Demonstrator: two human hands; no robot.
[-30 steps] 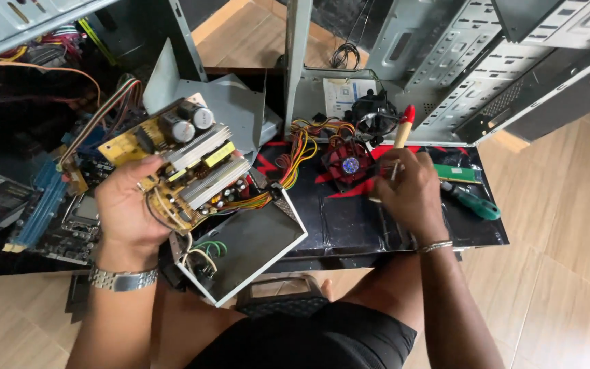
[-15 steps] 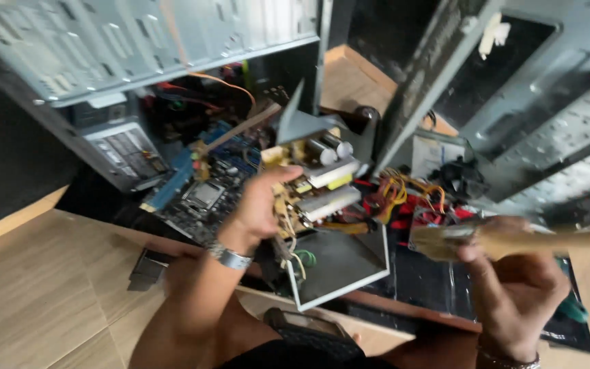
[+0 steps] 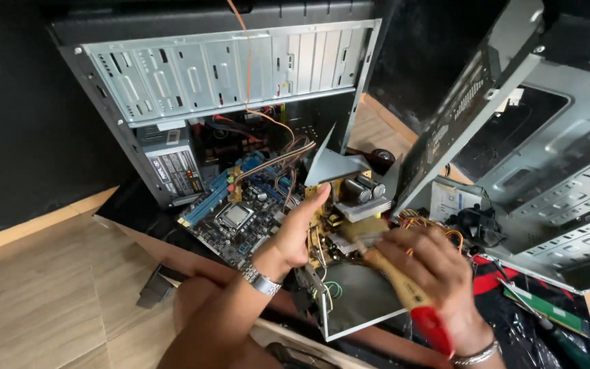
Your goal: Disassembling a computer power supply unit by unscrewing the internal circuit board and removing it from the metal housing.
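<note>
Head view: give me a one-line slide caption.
Left hand steadies a power supply circuit board while the right hand brushes it with a wooden, red-tipped paintbrush, beside an open computer case.

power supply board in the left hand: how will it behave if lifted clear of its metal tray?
The power supply board is probably rigid but top-heavy: tall capacitors sit at one end. Attached wires will likely tug. Left hand grips its edge; bare components look fragile. The right hand holds a brush.

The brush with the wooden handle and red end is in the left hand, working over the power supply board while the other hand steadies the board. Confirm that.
Not quite: the head view shows the brush in the right hand. The left hand, with the wristwatch, steadies the power supply board. The rest stands.
</note>
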